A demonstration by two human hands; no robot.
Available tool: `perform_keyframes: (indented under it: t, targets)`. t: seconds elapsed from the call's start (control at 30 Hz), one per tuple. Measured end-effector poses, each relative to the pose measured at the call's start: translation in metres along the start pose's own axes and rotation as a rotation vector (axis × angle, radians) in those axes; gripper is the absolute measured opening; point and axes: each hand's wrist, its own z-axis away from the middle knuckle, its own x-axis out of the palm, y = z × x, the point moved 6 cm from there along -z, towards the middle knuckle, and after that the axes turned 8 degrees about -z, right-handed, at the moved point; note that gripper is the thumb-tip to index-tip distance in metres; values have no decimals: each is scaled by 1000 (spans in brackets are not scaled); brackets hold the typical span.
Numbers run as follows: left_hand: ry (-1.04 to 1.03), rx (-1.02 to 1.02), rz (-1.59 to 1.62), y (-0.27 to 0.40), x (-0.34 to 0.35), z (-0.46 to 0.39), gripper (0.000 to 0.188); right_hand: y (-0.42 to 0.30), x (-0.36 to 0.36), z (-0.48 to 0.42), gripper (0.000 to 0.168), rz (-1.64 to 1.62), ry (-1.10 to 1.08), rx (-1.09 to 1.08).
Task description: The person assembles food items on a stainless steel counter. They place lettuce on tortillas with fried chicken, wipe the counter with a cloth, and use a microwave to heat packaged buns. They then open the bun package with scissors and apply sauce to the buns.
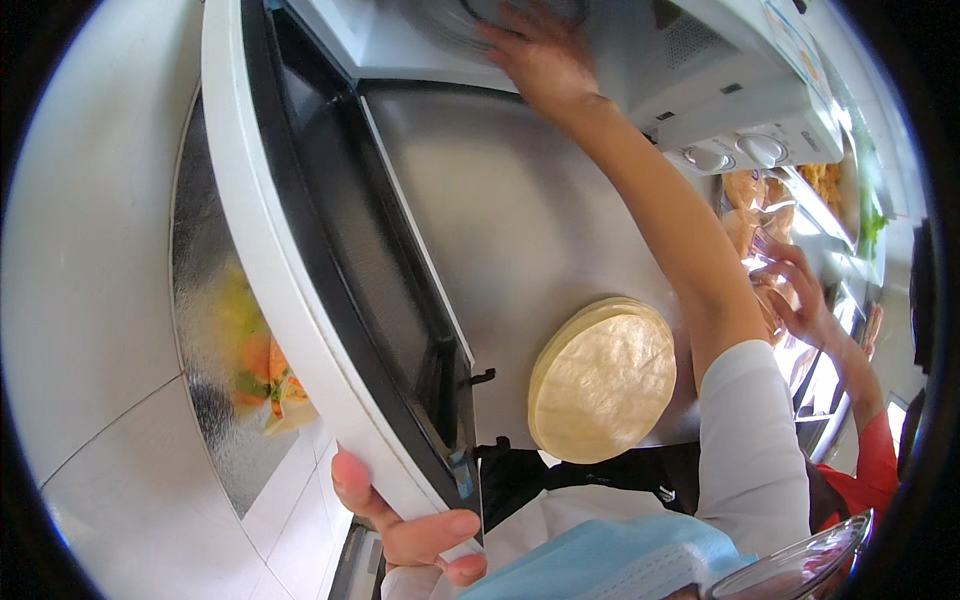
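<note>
My left hand [409, 521] grips the lower outer edge of the white microwave door [281, 285], which stands swung open with its dark inner side towards me. Inside the white microwave oven [637, 52], my right hand [544, 64] reaches over the round glass turntable [442, 30]. That hand is blurred, its fingers look spread, and I see nothing held in it. Below my right forearm, a stack of round, pale flour tortillas [604, 382] lies on the stainless steel counter [510, 217], close to its near edge.
A co-worker's hand [806, 304] touches plastic-bagged bread rolls [750, 225] at the right. Control knobs [761, 150] sit on the oven's front. Left of the door, a metallic surface [217, 390] holds blurred orange and green food [259, 360] beside the tiled wall [97, 300].
</note>
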Motion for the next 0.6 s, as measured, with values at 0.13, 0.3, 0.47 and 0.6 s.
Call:
perform_keyframes:
  t: [0.13, 0.3, 0.47, 0.6]
  targets:
    - [7, 9, -2, -4, -1, 1, 28, 14, -12, 18, 40, 151, 8, -37]
    - [6, 14, -14, -2, -1, 5, 29, 16, -20, 28, 40, 267, -78, 16]
    - [11, 24, -26, -1, -1, 5, 31, -3, -3, 19, 43, -24, -29, -74]
    - [12, 38, -57, 0, 0, 7, 33, 8, -6, 19, 51, 85, -3, -115]
